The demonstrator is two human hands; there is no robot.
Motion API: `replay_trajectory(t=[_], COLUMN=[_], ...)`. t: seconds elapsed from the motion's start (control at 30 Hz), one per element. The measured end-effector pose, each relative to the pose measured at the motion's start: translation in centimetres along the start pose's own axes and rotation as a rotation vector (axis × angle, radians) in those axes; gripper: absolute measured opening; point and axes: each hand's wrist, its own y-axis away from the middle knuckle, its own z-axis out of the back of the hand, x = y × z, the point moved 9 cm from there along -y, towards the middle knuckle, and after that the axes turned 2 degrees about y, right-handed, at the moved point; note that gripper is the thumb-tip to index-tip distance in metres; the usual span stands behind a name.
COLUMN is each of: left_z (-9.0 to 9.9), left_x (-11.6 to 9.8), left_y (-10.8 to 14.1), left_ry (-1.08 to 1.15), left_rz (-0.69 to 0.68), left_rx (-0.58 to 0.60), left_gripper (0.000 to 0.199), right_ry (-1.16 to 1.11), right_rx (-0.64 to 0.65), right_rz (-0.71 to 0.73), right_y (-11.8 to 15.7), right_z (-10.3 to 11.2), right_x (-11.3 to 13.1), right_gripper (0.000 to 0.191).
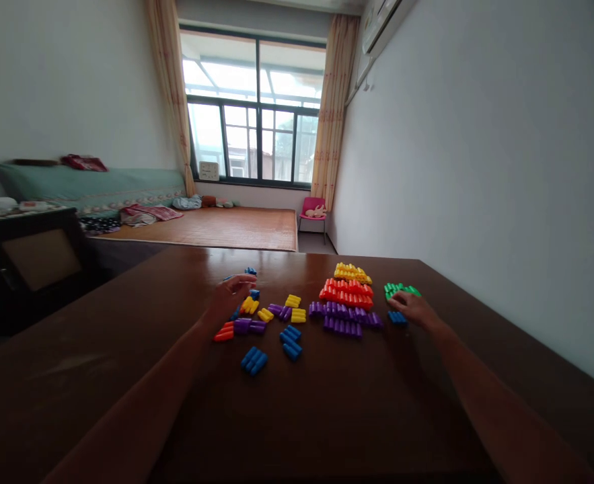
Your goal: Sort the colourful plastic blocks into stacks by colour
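Note:
My left hand is over the left side of the pieces, fingers bent, near blue pieces and yellow ones; whether it holds anything is hidden. At the right, my right hand reaches to the gap between the green pieces and a blue piece, its fingertips bunched. Yellow, orange and purple rows lie between the hands. Nearer me are loose blue pieces, with orange-red and purple ones beyond.
The brown table spans the foreground. Behind it stands a bed with cloths on it, and a pink chair by the window. A dark cabinet is at the left, a white wall at the right.

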Motion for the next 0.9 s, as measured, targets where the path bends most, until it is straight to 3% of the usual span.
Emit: replay_trajectory(t=[0.1,0.17,0.3,0.37,0.47,0.57,0.63,0.73,0.9], left_z=[2.6,3.7,5.5,6.7,7.8,7.5,6.5,5.1,5.1], left_x=[0.8,1.7,4.6,6.0,7.7,9.2,9.8,9.9,10.0], left_y=[-1.0,-1.6,-2.5,-2.9,-3.6,-3.7,-3.5,-3.2,-3.3], left_ry=[-0.098,-0.176,-0.343,-0.492,-0.676,-0.700,-0.702,-0.727,-0.735], left_rz=[0.041,0.071,0.112,0.097,0.049,0.041,0.034,0.016,0.008], left_rx=[-0.072,-0.049,0.034,0.032,0.030,0.062,0.086,0.109,0.108], left_gripper=[0.045,0.045,0.037,0.031,0.028,0.032,0.033,0.032,0.029], right_ry=[-0.051,-0.035,0.027,0.030,-0.073,-0.214,-0.253,-0.281,-0.392], right_rx=[0.072,0.078,0.004,-0.058,-0.018,0.214,0.311,0.344,0.338], right_rz=[0.066,0.046,0.034,0.098,0.248,0.422,0.496,0.533,0.480], right_y=[2.6,3.7,3.8,3.5,4.2,7.0,9.1,10.5,9.3], right_z=[-2.4,-2.9,-0.9,0.8,1.3,-1.8,-4.1,-6.7,-8.7], right_x=[0.6,0.4,1.8,5.0,12.8,21.7,26.3,30.1,32.2], right_gripper=[0.035,0.037,0.040,0.041,0.038,0.033,0.034,0.043,0.038])
